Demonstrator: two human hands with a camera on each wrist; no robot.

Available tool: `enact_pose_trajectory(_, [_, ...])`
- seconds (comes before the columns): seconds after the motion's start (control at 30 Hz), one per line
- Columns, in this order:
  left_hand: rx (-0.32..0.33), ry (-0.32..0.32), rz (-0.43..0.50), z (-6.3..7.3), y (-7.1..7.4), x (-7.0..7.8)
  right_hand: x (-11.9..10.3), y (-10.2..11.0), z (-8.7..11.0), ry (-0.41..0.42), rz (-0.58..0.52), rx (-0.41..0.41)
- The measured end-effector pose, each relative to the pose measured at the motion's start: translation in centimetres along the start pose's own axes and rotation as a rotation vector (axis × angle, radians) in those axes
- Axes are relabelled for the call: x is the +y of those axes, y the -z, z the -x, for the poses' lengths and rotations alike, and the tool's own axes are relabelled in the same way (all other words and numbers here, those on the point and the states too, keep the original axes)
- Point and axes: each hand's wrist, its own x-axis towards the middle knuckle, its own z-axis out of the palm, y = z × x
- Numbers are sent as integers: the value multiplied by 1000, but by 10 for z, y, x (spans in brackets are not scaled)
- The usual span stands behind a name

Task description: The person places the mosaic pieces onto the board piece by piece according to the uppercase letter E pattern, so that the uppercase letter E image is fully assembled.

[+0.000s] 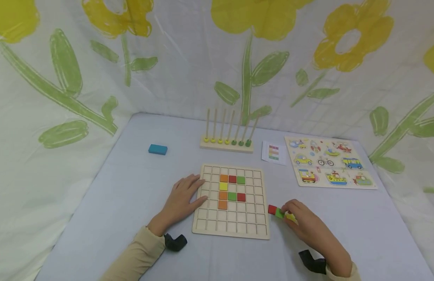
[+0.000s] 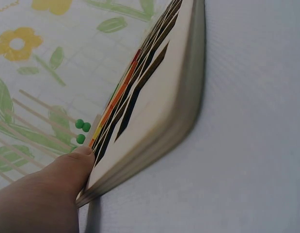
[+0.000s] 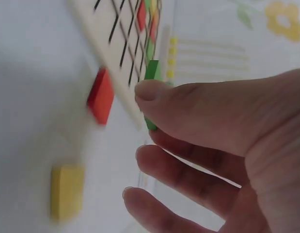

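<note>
My right hand (image 1: 304, 224) pinches a green square tile (image 3: 152, 73) between thumb and forefinger, just off the board's right edge. On the table beside it lie a red tile (image 3: 102, 97) and a yellow tile (image 3: 68, 191). The wooden grid board (image 1: 231, 230) holds orange, red, green and yellow tiles in some squares, among them a yellow tile (image 1: 223, 186) and a red tile (image 1: 241, 197). My left hand (image 1: 181, 199) rests on the board's left edge with its fingers extended. Its thumb (image 2: 82, 155) lies over the rim in the left wrist view.
Behind the board stands a wooden peg rack (image 1: 225, 146) with yellow and green beads. A pattern card (image 1: 280, 160) and a vehicle puzzle board (image 1: 330, 187) lie at the back right. At the back left is a blue block (image 1: 158, 149). A flowered cloth (image 1: 181, 78) hangs behind the table.
</note>
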Motion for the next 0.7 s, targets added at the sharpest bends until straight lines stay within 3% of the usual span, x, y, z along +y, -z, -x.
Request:
enact_pose_trajectory(0.13, [3,-3,-4,0,0,-1,-22,-11,-17,208,3,44])
enact_pose_trajectory(0.27, [4,-5,-4,0,0,-1,-46,-22,-34,327,2,30])
enact_pose_trajectory(0.43, [2,-6,-1,-1,1,1,-69,-35,-50,370,34,18])
enact_pose_trajectory(0.7, [-7,-14,-4,-1,1,1,-86,-48,-66,422,30,-5])
